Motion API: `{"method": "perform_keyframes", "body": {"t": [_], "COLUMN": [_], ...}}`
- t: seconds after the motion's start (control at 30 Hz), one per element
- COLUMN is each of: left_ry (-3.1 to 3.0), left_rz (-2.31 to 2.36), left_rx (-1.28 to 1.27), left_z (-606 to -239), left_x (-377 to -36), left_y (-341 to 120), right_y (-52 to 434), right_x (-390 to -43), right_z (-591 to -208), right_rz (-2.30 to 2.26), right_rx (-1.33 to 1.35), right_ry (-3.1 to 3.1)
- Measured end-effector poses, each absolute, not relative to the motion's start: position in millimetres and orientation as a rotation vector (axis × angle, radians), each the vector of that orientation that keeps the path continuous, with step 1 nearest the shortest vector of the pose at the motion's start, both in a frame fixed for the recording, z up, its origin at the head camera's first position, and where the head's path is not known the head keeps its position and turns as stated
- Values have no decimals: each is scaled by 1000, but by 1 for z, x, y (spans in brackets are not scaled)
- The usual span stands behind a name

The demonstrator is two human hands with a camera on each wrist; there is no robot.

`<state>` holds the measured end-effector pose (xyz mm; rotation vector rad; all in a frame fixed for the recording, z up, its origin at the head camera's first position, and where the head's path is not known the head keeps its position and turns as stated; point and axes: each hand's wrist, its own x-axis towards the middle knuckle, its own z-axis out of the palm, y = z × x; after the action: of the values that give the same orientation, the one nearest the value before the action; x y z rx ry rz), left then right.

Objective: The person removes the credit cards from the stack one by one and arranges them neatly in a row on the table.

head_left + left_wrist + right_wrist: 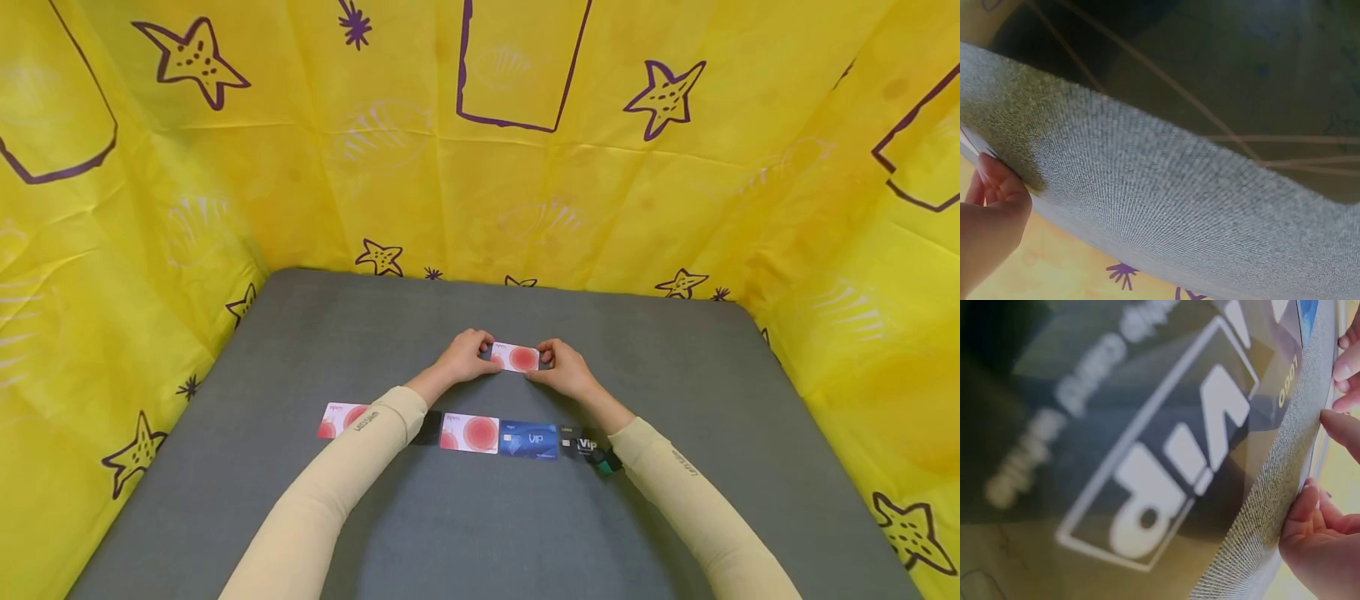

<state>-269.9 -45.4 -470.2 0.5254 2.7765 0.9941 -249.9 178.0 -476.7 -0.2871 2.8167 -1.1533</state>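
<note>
Both hands hold one white card with red circles (515, 357) by its short ends, toward the far side of the grey table. My left hand (467, 357) pinches its left end. At the right end, my right hand (566, 369) grips it between thumb and fingers. Nearer to me lies a row of cards: a similar red-circle card (339, 419), a dark card (430, 429) mostly hidden by the left sleeve, another red-circle card (470, 433), a blue VIP card (529, 440) and a black Vip card (573, 442). That black card (1147, 494) looms large in the right wrist view.
The grey tabletop (480, 517) stretches around the cards. Yellow cloth (420, 183) with purple starfish drawings stands behind it and on both sides. A small black and green object (604, 462) is by the right wrist, partly over the black card.
</note>
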Motion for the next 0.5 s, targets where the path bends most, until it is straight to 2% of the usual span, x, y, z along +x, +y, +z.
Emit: {"method": "perform_keyframes", "body": {"t": [0.5], "left_ry": [2734], "left_rz": [1038], "left_rx": [492], "left_z": [-470], "left_x": [-274], "left_y": [-45], "right_y": [179], "right_x": [-253], "right_z": [-476], "right_rz": [-1147], "right_rx": [-251], "right_ry": [2779]}}
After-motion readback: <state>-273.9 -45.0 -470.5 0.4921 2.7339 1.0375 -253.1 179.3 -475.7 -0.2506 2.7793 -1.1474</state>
